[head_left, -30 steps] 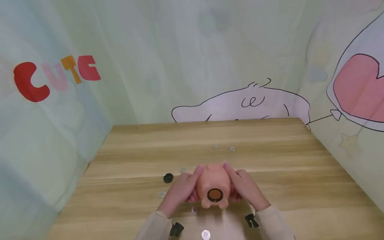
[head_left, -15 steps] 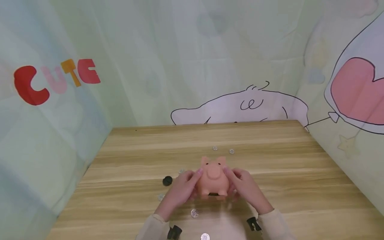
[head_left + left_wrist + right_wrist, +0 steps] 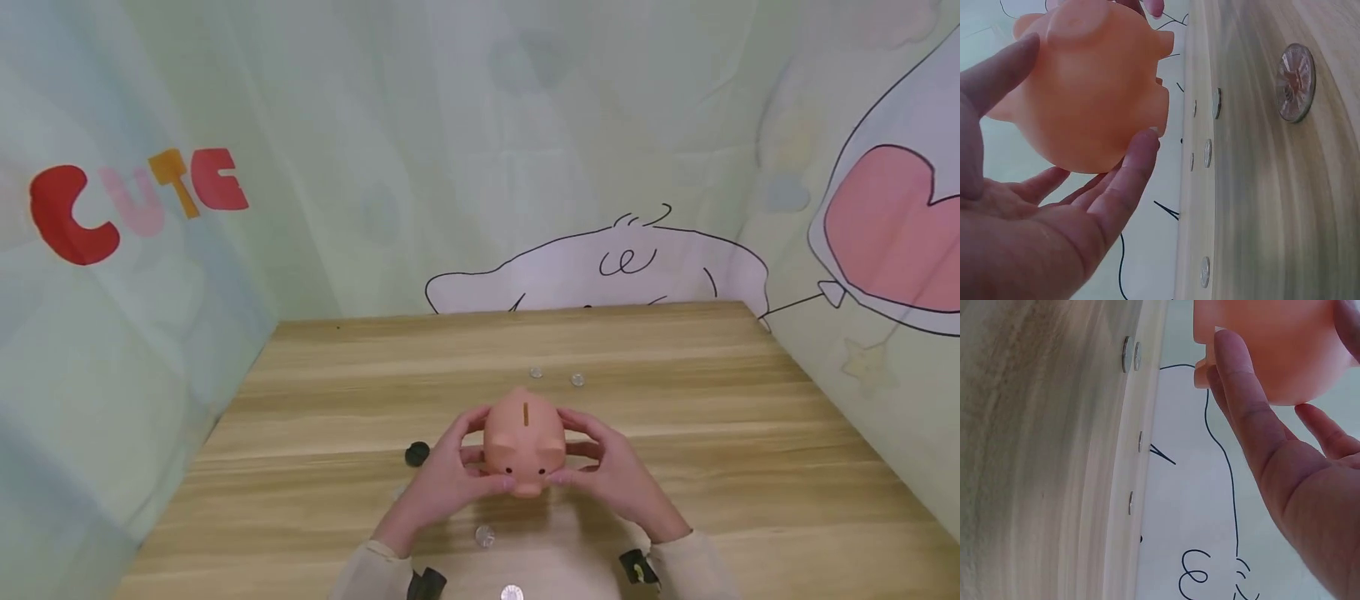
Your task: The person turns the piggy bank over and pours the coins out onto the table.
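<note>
A pink piggy bank [image 3: 525,433] is held between both hands, its slotted back up and its snout toward the person in the head view. My left hand [image 3: 446,475] grips its left side, thumb by the snout and fingers spread round the body. On the opposite side my right hand [image 3: 618,475] grips it the same way. From the left wrist, the pig [image 3: 1097,81] shows its feet pointing at the tabletop, with a gap beneath. A fingertip of the right hand [image 3: 1297,475] lies by a foot in the right wrist view. The pig's underside is hidden.
Several silver coins lie on the wooden table [image 3: 337,400]: a near coin [image 3: 485,536], one at the front edge of view [image 3: 512,592] and a far coin [image 3: 577,379] among them. A round black disc [image 3: 417,453] lies left of the left hand. Printed curtains [image 3: 375,167] stand behind.
Both hands have rotated the piggy bank: its underside with the round black-rimmed opening faced the person, then its face, and now the slotted back shows. The thumbs have come down toward the snout.
</note>
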`<action>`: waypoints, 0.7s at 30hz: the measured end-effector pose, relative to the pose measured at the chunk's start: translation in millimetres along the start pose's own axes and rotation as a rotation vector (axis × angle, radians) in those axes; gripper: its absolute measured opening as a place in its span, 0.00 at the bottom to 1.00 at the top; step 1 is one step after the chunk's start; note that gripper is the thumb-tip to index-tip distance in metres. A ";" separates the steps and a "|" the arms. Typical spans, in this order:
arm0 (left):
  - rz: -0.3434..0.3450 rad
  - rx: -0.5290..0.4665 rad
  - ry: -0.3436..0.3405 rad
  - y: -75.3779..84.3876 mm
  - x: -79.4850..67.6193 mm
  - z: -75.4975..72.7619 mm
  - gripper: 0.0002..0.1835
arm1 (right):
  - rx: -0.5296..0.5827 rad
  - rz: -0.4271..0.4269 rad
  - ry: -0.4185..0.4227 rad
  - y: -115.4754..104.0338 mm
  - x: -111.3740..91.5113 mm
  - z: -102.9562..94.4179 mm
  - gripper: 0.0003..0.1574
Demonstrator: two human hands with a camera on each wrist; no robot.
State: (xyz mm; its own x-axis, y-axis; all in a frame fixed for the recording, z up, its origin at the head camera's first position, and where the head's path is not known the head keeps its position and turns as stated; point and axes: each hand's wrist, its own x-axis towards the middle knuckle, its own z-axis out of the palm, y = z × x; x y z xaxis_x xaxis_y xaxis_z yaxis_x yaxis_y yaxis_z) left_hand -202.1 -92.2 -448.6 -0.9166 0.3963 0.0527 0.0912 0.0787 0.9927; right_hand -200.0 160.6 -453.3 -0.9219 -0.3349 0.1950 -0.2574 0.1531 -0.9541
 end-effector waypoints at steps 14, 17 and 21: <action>0.034 -0.029 0.059 6.6 -1.5 7.4 0.52 | 0.036 -0.132 0.059 -4.6 -0.3 1.3 0.52; 0.037 0.013 0.062 5.8 -1.5 6.9 0.51 | 0.015 -0.068 0.083 -3.4 -0.5 2.4 0.50; 0.003 0.070 0.066 5.6 0.2 6.5 0.44 | -0.011 0.082 0.125 -6.6 0.2 4.4 0.39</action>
State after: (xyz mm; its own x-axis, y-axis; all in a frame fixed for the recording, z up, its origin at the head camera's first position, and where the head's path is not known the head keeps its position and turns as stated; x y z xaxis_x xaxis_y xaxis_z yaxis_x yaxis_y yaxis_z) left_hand -199.3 -85.7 -443.7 -0.9396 0.3359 0.0651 0.1189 0.1421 0.9827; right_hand -197.2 155.4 -448.0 -0.9687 -0.2024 0.1440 -0.1823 0.1855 -0.9656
